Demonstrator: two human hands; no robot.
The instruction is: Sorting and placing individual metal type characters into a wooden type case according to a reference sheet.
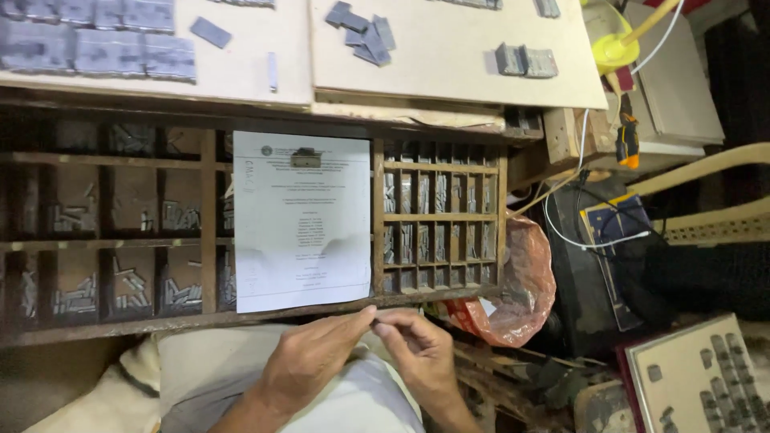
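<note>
Whatever is pinched between the fingertips of the hands is too small to be identified. Both forearms are cut off by the lower edge. Part of the compartmented wooden tray (208, 232) is hidden by a printed sheet (301, 220), whose text is too small to be read.

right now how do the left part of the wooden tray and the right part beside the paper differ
The left part has wide compartments; the right part has many narrow ones. In the left part the grey metal pieces lie in loose heaps with bare floor showing; in the right part they stand packed close. The paper covers the left part's inner edge and stops at the right part's frame. Both are dark worn wood holding grey metal pieces, above the hands, left and right.
</note>
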